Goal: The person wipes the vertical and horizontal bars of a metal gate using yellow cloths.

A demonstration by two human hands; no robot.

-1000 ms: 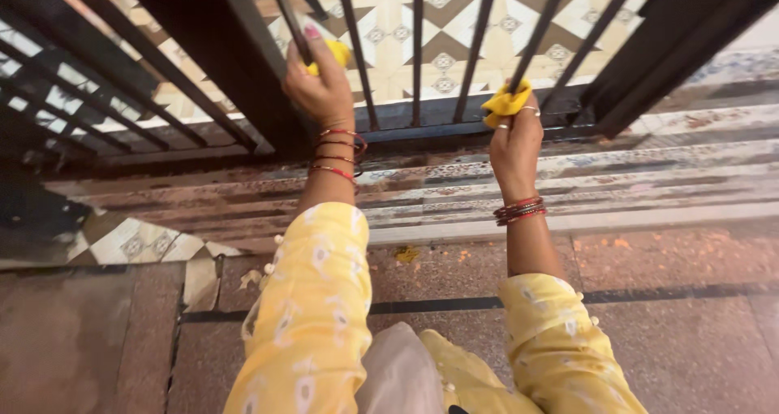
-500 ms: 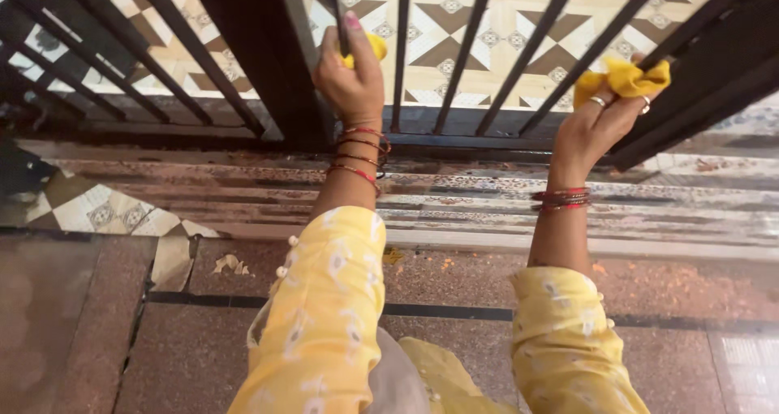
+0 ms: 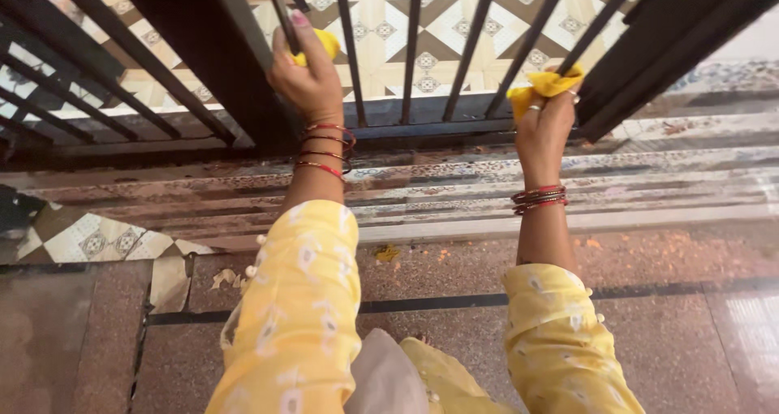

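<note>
A black metal gate (image 3: 418, 49) of slanting bars stands in front of me over a patterned tile floor. My left hand (image 3: 307, 77) is wrapped around one bar with a yellow cloth (image 3: 323, 45) pressed against it. My right hand (image 3: 545, 122) grips a second yellow cloth (image 3: 545, 85) bunched against a bar further right, near the gate's thick black frame (image 3: 673, 36). Both wrists carry red bangles and both arms wear yellow printed sleeves.
A worn stone threshold (image 3: 454, 191) with several ridges runs below the gate. A wide black post (image 3: 195, 57) stands left of my left hand. Reddish floor slabs (image 3: 673, 260) lie near me, with broken tile pieces (image 3: 170, 280) at the left.
My right hand with its cloth has slid down and left along its bar. My left hand stays gripped on its bar. The view has shifted slightly.
</note>
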